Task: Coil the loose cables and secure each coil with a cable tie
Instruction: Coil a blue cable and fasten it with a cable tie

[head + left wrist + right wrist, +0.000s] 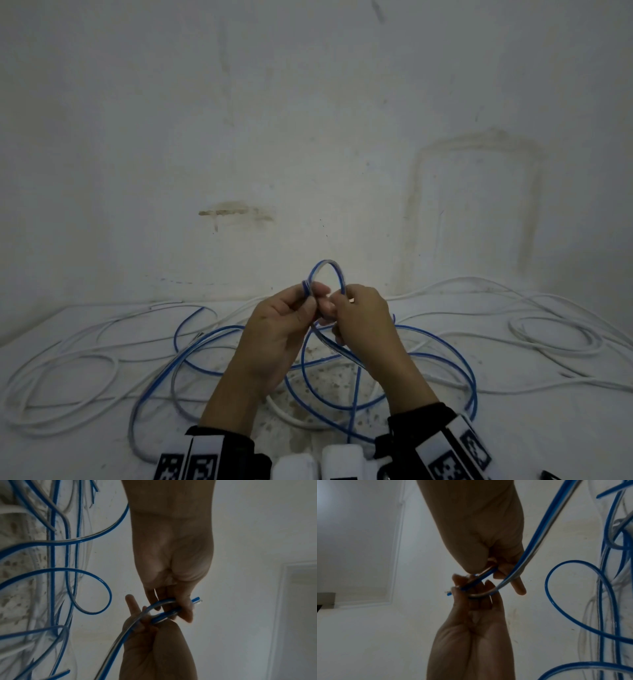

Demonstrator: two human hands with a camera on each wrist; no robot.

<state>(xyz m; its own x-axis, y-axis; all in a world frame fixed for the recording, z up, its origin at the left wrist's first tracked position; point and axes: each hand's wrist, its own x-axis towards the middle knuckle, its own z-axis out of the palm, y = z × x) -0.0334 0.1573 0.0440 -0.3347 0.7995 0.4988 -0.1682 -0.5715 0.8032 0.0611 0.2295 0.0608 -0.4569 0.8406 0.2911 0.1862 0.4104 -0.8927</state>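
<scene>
While white cables (555, 337) sprawl on desk (513, 442): left hand (281, 329), right hand (363, 322), each grip pinched on blue cable (327, 270) loop.

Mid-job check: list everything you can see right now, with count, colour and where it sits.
blue cable: one as far as I can tell, blue with a clear stripe, sprawled in loose loops on the surface; one small loop is raised between both hands, and its cut end sticks out past the left thumb.
white cables: count unclear, white, spread loosely left and right of the blue cable, some loops crossing it.
surface: one, white, stained with brown specks in the middle.
wall: one, white, scuffed, behind the surface.
wrist bands: two, black with white marker tags, at the bottom edge.
left hand: pinches the cable end.
right hand: grips the loop's other side.
</scene>
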